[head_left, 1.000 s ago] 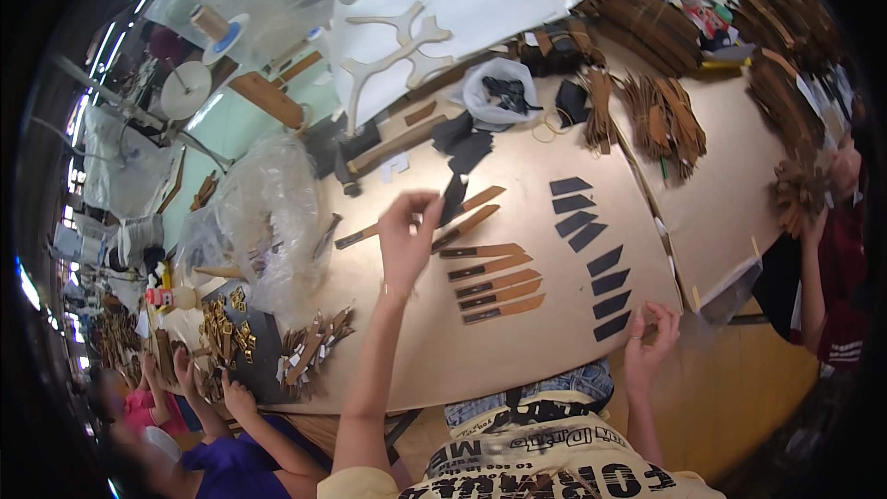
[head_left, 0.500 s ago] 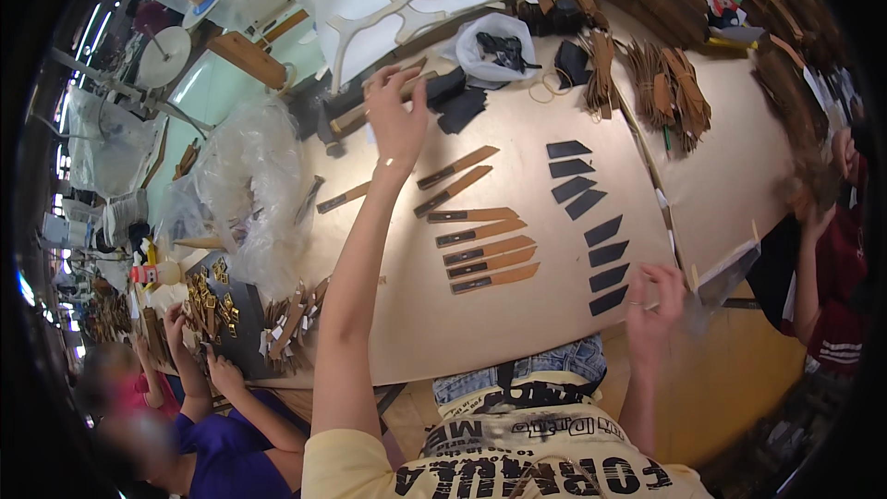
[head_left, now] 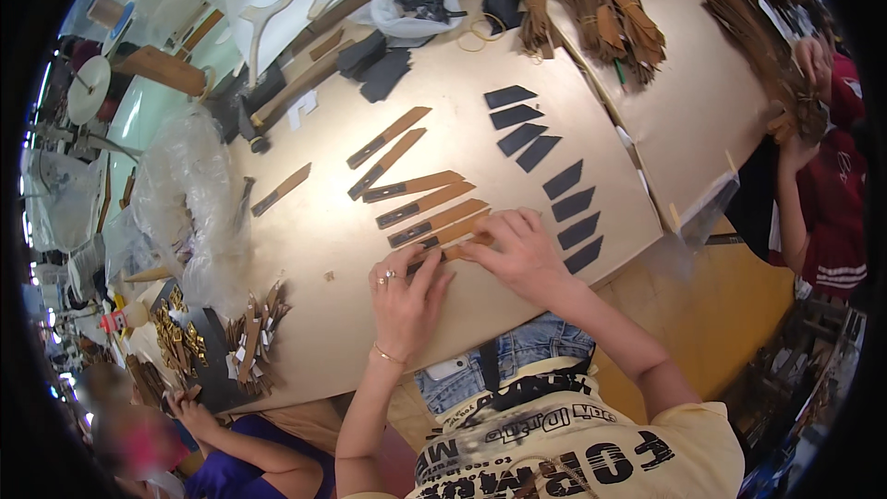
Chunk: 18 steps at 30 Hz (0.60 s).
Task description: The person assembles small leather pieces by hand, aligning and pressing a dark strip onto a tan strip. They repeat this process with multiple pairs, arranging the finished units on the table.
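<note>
Both hands are at the nearest of several brown leather strips (head_left: 451, 252) with dark ends, low over the tabletop (head_left: 314, 333). My left hand (head_left: 407, 300) has its fingers closed at the strip's dark end, partly hiding it. My right hand (head_left: 522, 254) pinches the brown end between thumb and fingers. Beyond them lie similar strips (head_left: 427, 210) in a slanting, fanned column, with one single strip (head_left: 281, 189) apart at the left. Several black slant-cut pieces (head_left: 566, 203) form a column right of my right hand.
A hammer (head_left: 268, 120) and small white pieces (head_left: 301, 109) lie at the far left. Behind are a white bag (head_left: 416, 23) and bundled brown strips (head_left: 614, 23). Crumpled clear plastic (head_left: 189, 203) and gold buckles (head_left: 176, 337) are left. Co-workers' hands show at left (head_left: 189, 411) and right (head_left: 793, 143).
My left hand has come back from near the hammer to the nearest strip. My right hand has moved left from the table edge onto that strip. The view has shifted.
</note>
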Each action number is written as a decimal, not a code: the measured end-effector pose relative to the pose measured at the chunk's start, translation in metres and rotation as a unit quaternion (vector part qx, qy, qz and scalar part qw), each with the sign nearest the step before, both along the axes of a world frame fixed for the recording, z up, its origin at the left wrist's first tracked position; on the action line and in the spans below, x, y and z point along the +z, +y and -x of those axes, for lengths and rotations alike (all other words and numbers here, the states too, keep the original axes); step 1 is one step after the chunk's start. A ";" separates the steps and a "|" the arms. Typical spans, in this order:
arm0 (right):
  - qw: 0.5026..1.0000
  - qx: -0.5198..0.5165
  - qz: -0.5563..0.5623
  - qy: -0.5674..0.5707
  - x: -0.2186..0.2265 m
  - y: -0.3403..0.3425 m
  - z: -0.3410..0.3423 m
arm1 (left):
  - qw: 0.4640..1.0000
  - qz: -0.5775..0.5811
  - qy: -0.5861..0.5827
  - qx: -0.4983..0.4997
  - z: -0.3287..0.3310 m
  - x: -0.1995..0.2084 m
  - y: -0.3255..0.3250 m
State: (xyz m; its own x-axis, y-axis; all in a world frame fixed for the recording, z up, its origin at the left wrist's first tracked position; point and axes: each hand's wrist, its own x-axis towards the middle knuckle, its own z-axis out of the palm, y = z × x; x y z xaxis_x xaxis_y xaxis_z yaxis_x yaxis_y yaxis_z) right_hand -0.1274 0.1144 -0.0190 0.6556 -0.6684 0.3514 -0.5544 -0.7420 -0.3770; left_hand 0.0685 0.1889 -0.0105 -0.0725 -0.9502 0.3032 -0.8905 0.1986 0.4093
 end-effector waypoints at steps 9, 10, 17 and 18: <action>0.993 -0.004 0.113 0.025 0.001 0.005 -0.003 | 0.998 0.052 -0.020 -0.008 0.004 -0.005 -0.008; 0.994 -0.007 0.103 0.016 0.001 0.007 -0.002 | 0.999 0.050 -0.021 -0.001 0.004 -0.003 -0.006; 0.983 -0.020 -0.095 -0.155 0.013 0.020 0.013 | 0.996 0.085 0.027 -0.005 0.022 0.009 0.006; 0.973 -0.027 -0.144 -0.178 0.017 0.020 0.016 | 0.996 0.065 0.056 0.001 0.025 0.013 0.005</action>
